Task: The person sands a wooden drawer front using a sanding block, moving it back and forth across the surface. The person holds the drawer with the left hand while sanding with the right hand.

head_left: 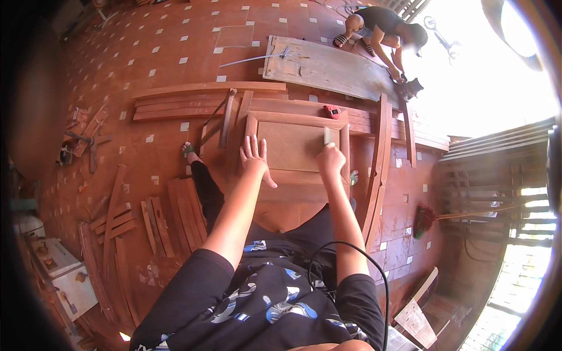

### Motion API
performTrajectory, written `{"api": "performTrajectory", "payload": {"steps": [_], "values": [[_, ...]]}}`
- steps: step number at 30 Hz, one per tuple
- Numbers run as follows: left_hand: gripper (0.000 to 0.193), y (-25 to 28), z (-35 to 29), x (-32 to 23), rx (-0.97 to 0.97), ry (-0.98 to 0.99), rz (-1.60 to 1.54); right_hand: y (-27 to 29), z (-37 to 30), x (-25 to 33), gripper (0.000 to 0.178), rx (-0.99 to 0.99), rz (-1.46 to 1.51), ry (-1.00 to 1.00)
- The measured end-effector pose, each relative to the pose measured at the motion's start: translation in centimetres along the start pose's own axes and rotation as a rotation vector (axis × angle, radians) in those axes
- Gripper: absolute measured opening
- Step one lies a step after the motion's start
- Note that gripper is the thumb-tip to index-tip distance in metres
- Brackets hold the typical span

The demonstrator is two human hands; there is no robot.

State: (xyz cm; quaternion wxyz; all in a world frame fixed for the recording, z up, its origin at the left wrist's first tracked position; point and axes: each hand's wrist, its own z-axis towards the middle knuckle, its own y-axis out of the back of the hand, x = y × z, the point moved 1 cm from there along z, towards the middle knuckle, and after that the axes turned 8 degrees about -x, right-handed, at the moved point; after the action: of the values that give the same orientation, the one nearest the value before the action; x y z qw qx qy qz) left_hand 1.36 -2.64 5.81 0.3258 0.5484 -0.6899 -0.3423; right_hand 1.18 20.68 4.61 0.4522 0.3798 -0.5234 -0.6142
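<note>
A framed wooden panel (pixel 291 153) lies flat in front of me, with a lighter inset middle. My left hand (pixel 254 157) rests spread on the panel's left side, its fingers stretched away from me and nothing in them. Near the right side of the frame, my right hand (pixel 331 158) is closed around a pale, flat, narrow piece (pixel 328 136). It sticks up out of the fist over the inset; its exact kind is too small to tell. A red tape measure (pixel 332 112) sits on the far rail, beyond my right hand.
Long reddish boards (pixel 205 96) are stacked beyond the panel, and others (pixel 377 169) stand to its right. Another person (pixel 380 35) squats at the far right by a large worn board (pixel 328 64). More offcuts (pixel 187 213) lie on the tiled floor at left. A broom (pixel 424 221) is at right.
</note>
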Motion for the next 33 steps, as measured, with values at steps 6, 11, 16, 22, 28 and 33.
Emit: {"api": "performTrajectory", "payload": {"steps": [6, 11, 16, 22, 28, 33], "values": [[0.168, 0.0, 0.0, 0.0, -0.012, -0.003, -0.013, -1.1, -3.7, 7.9, 0.043, 0.053, -0.164, 0.315], [0.165, 0.6, -0.2, 0.2, 0.014, 0.001, -0.036, 2.3, -2.7, 9.6, 0.026, 0.259, 0.511, 0.172], [0.165, 0.2, -0.2, 0.2, -0.033, -0.012, -0.024, 2.5, -0.2, 4.9, 0.025, 0.212, 0.291, -0.001], [0.165, -0.2, -0.2, 0.2, -0.041, 0.009, -0.010, 2.1, 1.4, -1.8, 0.018, 0.059, 0.082, -0.156], [0.168, 0.3, 0.1, -0.4, -0.011, -0.028, 0.001, -2.2, -0.7, 0.7, 0.041, -0.060, -0.344, 0.043], [0.168, -0.2, 0.3, 0.1, 0.001, 0.002, 0.016, -1.2, -3.0, 7.1, 0.040, 0.106, -0.131, 0.313]]}}
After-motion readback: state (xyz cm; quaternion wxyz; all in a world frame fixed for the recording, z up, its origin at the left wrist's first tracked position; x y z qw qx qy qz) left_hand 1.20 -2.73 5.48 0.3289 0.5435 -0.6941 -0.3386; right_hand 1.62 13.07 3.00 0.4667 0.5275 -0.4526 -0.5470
